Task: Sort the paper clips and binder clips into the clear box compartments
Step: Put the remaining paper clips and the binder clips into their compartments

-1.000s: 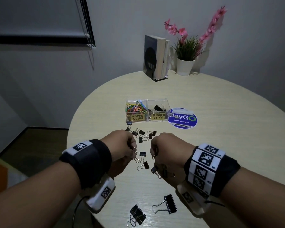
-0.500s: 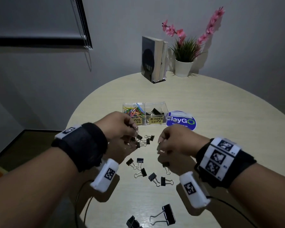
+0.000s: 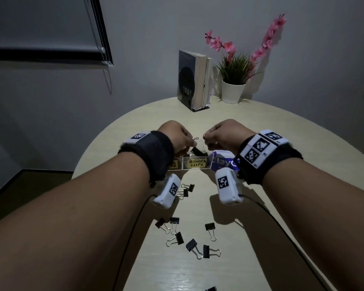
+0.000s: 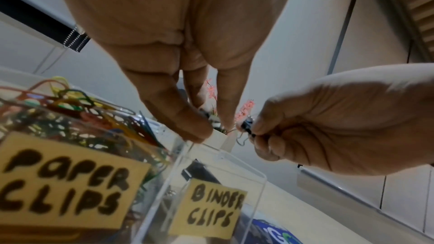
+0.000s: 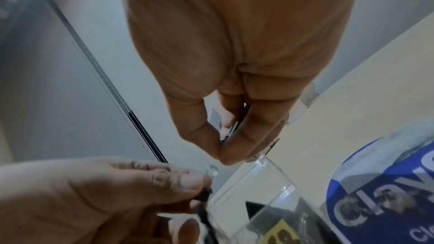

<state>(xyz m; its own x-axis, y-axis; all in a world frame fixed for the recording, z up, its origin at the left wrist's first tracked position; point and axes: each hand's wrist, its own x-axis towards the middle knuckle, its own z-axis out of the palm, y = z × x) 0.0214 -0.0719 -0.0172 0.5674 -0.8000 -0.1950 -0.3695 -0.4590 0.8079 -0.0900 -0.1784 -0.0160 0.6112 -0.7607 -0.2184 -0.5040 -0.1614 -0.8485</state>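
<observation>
The clear box [image 3: 197,169] stands mid-table, labelled for paper clips on the left and binder clips on the right. Coloured paper clips [image 4: 70,110] fill the left compartment, and a black binder clip [image 3: 198,152] lies in the right one. My left hand [image 3: 189,141] and right hand [image 3: 206,137] hover side by side over the binder compartment. Each pinches a small black binder clip: the left hand's clip [image 5: 204,194], the right hand's clip [image 4: 247,127]. Several loose binder clips [image 3: 190,245] lie on the table near me.
A book [image 3: 192,78] in a stand and a potted plant [image 3: 233,92] sit at the table's far edge. A blue round sticker [image 3: 224,163] lies right of the box. Wrist-camera cables trail across the near table. Another binder clip [image 3: 211,288] lies at the near edge.
Both hands lifted from the loose pile and moved forward, each carrying a small binder clip, and are now above the box's binder compartment.
</observation>
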